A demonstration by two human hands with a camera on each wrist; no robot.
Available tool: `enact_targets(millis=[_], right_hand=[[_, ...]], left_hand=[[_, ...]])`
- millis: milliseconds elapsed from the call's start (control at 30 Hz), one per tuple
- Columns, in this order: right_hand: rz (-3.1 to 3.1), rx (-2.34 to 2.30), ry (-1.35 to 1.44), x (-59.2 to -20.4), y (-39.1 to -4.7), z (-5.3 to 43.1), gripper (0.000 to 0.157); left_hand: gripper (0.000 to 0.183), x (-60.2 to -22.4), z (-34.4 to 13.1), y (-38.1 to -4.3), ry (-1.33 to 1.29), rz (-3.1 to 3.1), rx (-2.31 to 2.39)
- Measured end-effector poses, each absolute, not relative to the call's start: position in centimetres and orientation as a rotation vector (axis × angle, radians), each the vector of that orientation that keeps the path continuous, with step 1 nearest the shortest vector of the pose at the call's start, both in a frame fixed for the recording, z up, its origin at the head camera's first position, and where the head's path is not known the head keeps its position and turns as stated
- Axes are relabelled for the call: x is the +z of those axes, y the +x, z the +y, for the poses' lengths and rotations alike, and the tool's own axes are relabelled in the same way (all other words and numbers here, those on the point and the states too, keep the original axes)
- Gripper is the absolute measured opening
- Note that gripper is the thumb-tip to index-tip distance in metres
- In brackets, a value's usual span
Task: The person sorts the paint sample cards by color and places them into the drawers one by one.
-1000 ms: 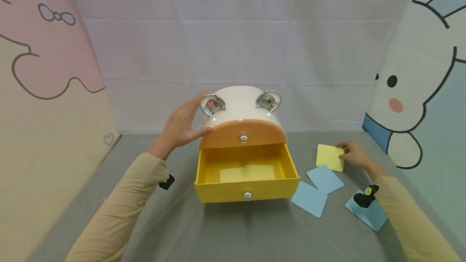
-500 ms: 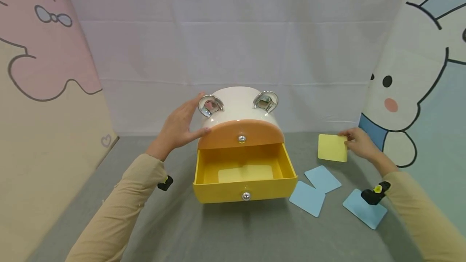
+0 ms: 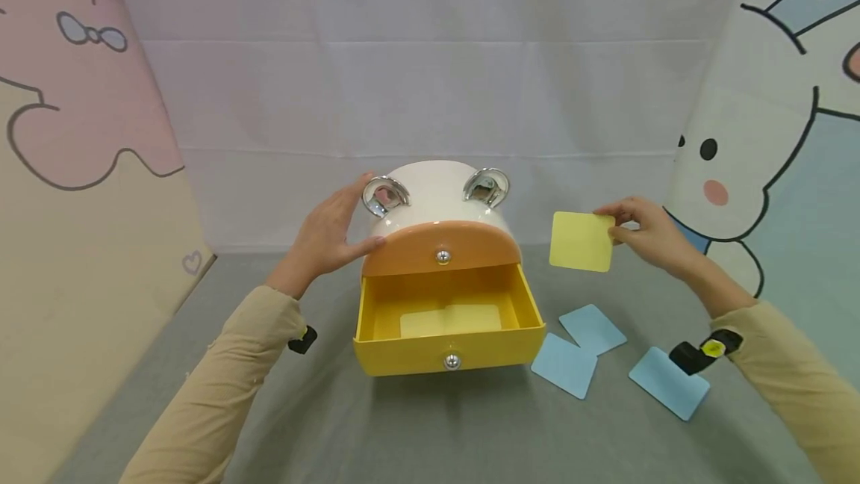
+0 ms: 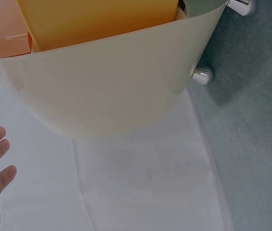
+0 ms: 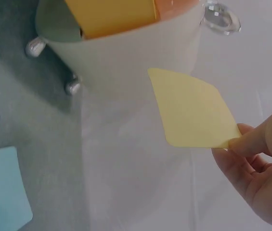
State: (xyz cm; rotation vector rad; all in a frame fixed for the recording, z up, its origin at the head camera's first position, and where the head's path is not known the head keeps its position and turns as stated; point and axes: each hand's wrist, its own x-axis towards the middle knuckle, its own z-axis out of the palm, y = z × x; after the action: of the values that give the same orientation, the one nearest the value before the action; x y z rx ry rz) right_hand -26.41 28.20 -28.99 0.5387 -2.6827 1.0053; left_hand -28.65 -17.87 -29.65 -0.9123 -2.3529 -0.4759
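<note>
A white drawer box [image 3: 440, 193] with two silver ears stands mid-table, its yellow lower drawer [image 3: 403, 357] pulled out and its orange upper drawer [image 3: 410, 249] closed. Pale yellow cards [image 3: 449, 321] lie on the yellow drawer's floor. My left hand [image 3: 329, 234] rests against the box's left side beside the ear, fingers extended; in the left wrist view part of it shows at the left edge. My right hand [image 3: 648, 234] pinches a yellow card [image 3: 579, 242] by its right edge, holding it above the table to the right of the box. The right wrist view shows this card [image 5: 193, 110] between thumb and fingers.
Two blue cards, one nearer the box [image 3: 566, 366] and one behind it [image 3: 593, 329], lie to the right of the drawer. Another blue card [image 3: 668, 383] lies further right, below the right wrist. A white cloth [image 3: 430, 95] hangs behind the grey table [image 3: 322, 424].
My right hand has lifted the yellow card off the table, then moved it up and left toward the box. My left hand has stayed at the box's side.
</note>
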Motion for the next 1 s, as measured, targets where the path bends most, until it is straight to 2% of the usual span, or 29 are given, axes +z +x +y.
enact_targets(millis=[400, 633, 1000], right_hand=[[-2.581, 1.099, 0.822, -26.5, -23.2, 21.7, 0.027], [-2.598, 1.231, 0.962, -26.8, -22.1, 19.1, 0.027], [-2.63, 1.277, 1.039, -28.4, -21.5, 17.3, 0.029]], left_hand=[[0.093, -29.7, -18.0, -28.6, -0.916, -2.342, -0.473], [0.093, -29.7, -18.0, -28.7, -0.911, -2.345, -0.482], [0.094, -29.6, -17.9, -28.6, -0.911, -2.343, -0.483]])
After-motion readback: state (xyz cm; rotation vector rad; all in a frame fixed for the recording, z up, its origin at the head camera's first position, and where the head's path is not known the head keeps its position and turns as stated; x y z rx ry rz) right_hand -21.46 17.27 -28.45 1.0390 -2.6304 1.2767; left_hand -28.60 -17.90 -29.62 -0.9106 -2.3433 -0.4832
